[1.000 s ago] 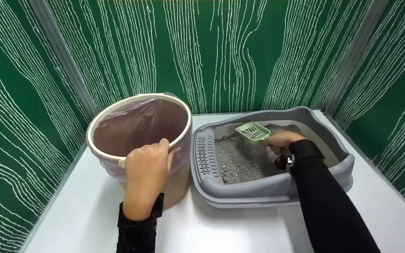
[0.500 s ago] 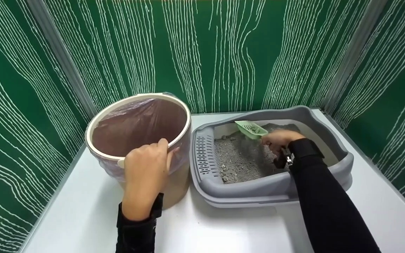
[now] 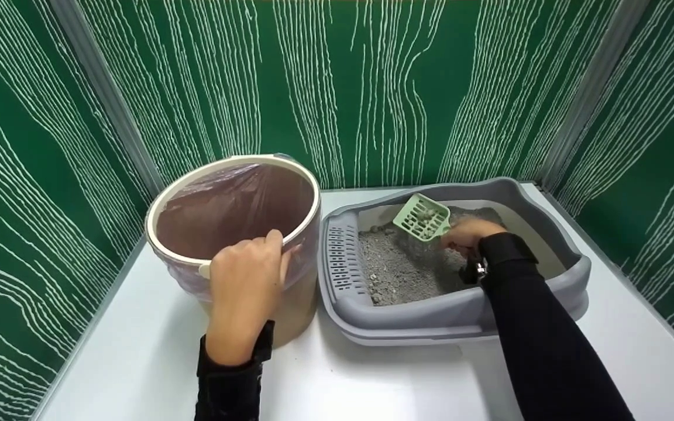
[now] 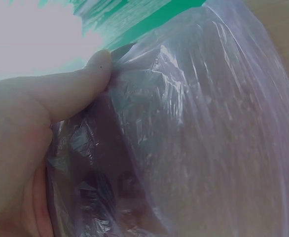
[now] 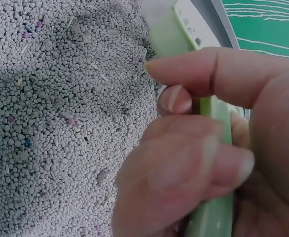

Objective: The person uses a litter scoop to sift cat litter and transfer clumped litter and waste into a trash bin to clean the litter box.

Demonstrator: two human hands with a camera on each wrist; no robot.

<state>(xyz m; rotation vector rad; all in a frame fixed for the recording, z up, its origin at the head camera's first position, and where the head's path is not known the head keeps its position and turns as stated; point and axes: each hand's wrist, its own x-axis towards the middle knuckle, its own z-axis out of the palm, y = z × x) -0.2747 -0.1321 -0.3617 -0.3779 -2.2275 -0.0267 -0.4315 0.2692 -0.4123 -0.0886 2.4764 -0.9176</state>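
My right hand (image 3: 467,233) grips the handle of a green slotted litter scoop (image 3: 412,221) above the litter box (image 3: 407,318). A few clumps sit in the scoop's slotted pan. In the right wrist view, fingers and thumb curl round the green handle (image 5: 216,217), with grey granular litter (image 5: 60,148) beside it. My left hand (image 3: 247,280) grips the near rim of a round bin (image 3: 155,242). A thin clear plastic bag (image 4: 198,123) lines that bin and hangs over its outside. In the left wrist view the thumb lies over the bag, while most of the fingers are hidden.
Bin and litter box stand side by side on a white table (image 3: 372,380). A perforated ledge (image 3: 341,257) forms the box's left end. Green panels with white lines (image 3: 372,88) enclose the back and both sides.
The scoop has tilted back and forth over the box, and its slotted face now turns more toward the head camera. Fine litter falls beneath it. My left hand keeps its place on the rim.
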